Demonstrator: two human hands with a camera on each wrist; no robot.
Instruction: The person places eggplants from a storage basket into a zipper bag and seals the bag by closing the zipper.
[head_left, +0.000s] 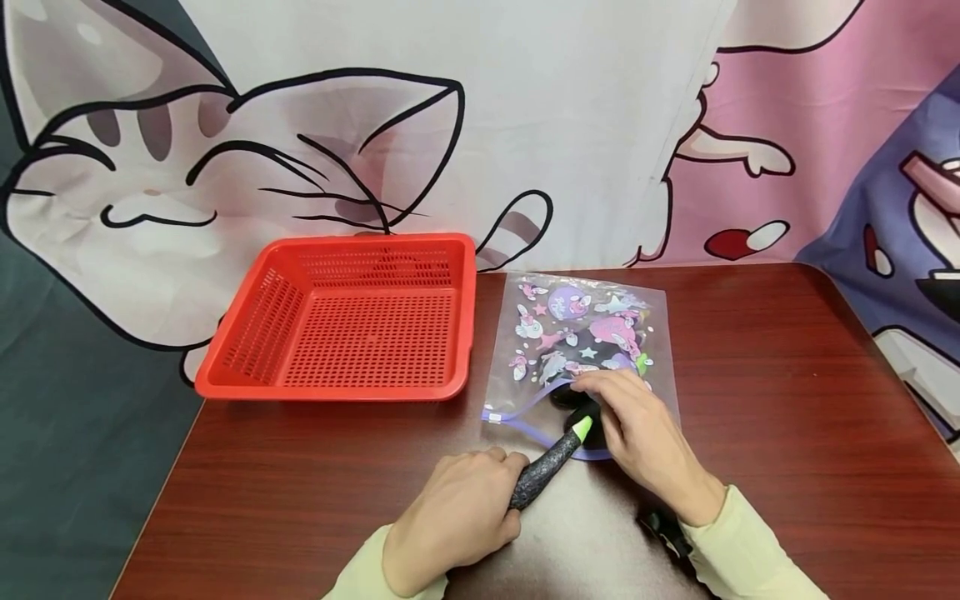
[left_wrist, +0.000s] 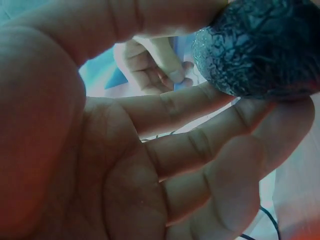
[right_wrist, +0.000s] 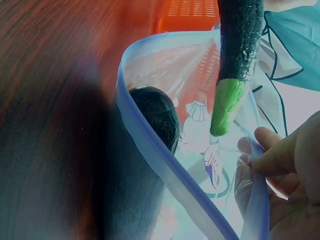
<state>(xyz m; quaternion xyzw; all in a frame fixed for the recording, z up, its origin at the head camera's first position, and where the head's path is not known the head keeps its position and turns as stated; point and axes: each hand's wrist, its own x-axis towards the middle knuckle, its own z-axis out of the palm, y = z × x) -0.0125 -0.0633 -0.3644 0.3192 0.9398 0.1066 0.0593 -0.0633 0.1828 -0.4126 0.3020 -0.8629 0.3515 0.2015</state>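
My left hand [head_left: 468, 508] grips the thick end of a dark, wrinkled cucumber-like vegetable [head_left: 542, 479] between thumb and fingers. Its bright green tip [right_wrist: 227, 105] points into the mouth of a clear zip bag [head_left: 502, 367] printed with sea animals. With thumb and fingers, my right hand [head_left: 648, 433] pinches the purple-edged rim [right_wrist: 257, 200] of that bag, and the mouth gapes wide. Inside lies another dark, rounded vegetable [right_wrist: 155, 112], partly hidden by the rim. In the left wrist view the held vegetable [left_wrist: 255, 50] rests against the fingers.
An empty red plastic basket [head_left: 375, 342] stands left of the bag, near the table's back edge. The brown table [head_left: 787, 400] extends to the right. A black strap-like object [head_left: 663, 529] sits by the right wrist. A cartoon cat curtain [head_left: 585, 125] hangs behind.
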